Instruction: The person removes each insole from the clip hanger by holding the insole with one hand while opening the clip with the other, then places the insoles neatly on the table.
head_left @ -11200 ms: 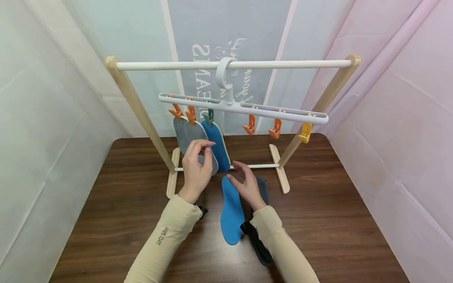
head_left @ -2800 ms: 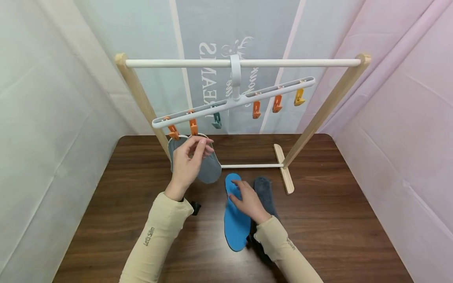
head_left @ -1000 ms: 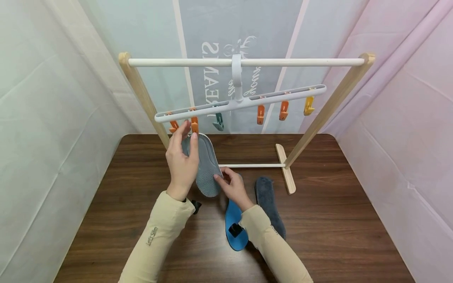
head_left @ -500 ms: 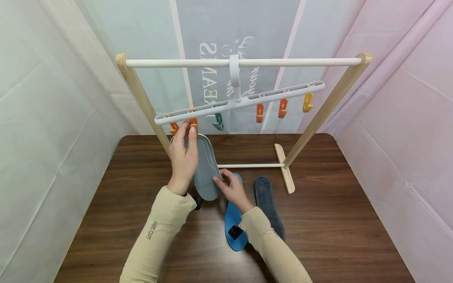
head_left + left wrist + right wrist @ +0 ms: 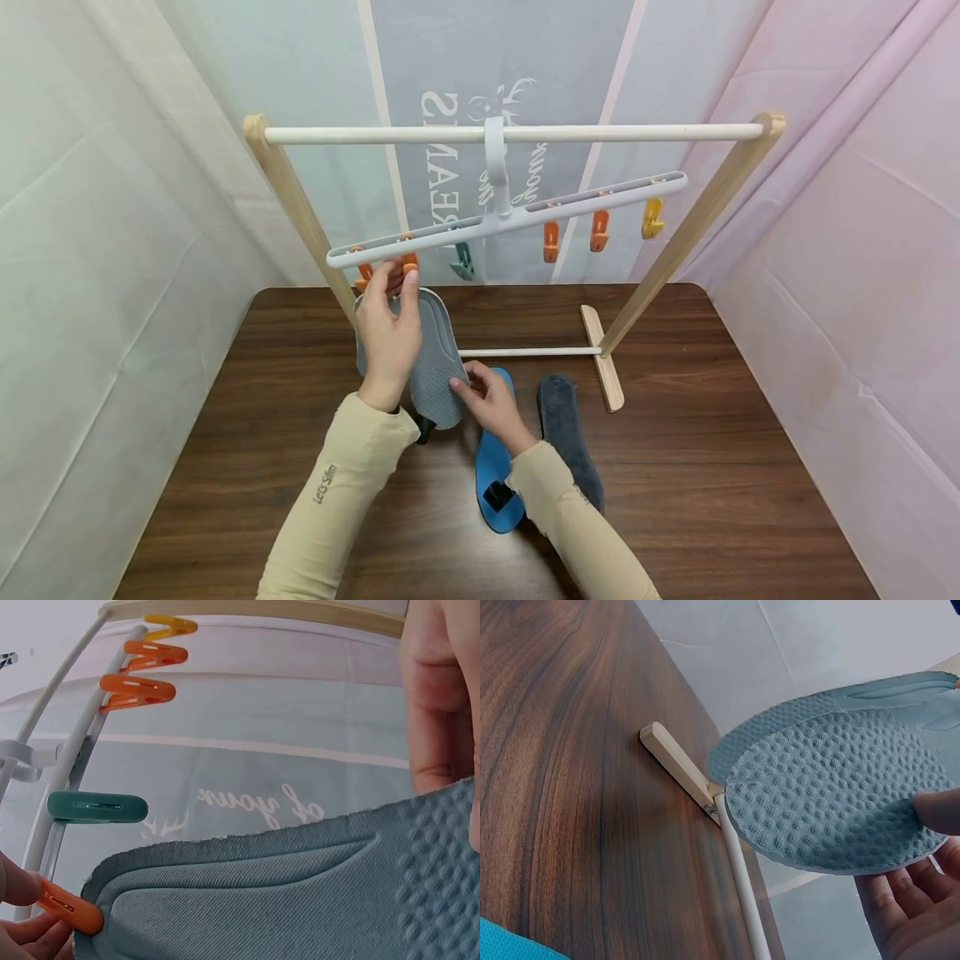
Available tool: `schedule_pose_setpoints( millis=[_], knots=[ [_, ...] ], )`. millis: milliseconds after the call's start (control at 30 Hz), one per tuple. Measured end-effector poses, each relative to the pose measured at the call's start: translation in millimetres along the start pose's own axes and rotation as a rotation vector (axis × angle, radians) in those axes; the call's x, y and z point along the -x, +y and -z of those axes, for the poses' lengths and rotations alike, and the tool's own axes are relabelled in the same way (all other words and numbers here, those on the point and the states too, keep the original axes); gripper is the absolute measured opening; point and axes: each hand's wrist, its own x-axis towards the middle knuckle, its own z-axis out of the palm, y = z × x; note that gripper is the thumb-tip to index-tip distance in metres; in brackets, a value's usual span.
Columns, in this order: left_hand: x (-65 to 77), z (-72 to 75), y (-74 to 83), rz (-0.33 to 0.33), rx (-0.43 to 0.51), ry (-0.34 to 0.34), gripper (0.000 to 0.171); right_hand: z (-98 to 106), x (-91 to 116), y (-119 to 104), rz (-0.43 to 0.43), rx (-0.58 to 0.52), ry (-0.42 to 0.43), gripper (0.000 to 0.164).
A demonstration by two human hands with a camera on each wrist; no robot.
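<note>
My left hand [image 5: 388, 333] pinches an orange clothespin [image 5: 71, 906] on the hanger, second from the left end. In the left wrist view its tip overlaps the end of a grey insole [image 5: 437, 367]. My right hand [image 5: 491, 404] grips that insole by its lower, dimpled part, thumb on top and fingers beneath. Behind it hangs another grey insole [image 5: 772, 724], mostly hidden by my left hand in the head view. A blue insole [image 5: 495, 458] lies on the table under my right wrist. Right of it is a dark grey fuzzy insole [image 5: 566, 425].
The white hanger [image 5: 502, 221] is hooked on the rack's top bar [image 5: 615, 132] and stands slanted. A green clothespin [image 5: 462, 262], two orange ones and a yellow clothespin [image 5: 652, 218] hang on it holding nothing. The rack's wooden foot [image 5: 602, 358] stands on the brown table [image 5: 712, 467].
A blue insole hung from the green clothespin earliest; that clothespin is now bare. My right hand has left the blue insole on the table and taken hold of the grey one, drawing it slightly down.
</note>
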Motion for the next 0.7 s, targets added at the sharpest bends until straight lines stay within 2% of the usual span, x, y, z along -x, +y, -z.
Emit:
schedule_pose_setpoints(
  millis=[233, 333, 700],
  knots=[
    [-0.6, -2.8, 1.1, -0.006, -0.003, 0.069, 0.026, -1, -1, 11, 0.035, -0.01, 0.015, 0.019],
    [-1.5, -4.4, 1.8, 0.012, 0.005, 0.092, 0.025, 0, 2, 6, 0.043, -0.015, 0.014, 0.018],
    [-7.0, -9.0, 1.4, 0.067, 0.115, 0.153, 0.02, 1, 10, 3, 0.015, -0.004, 0.034, 0.017]
  ],
)
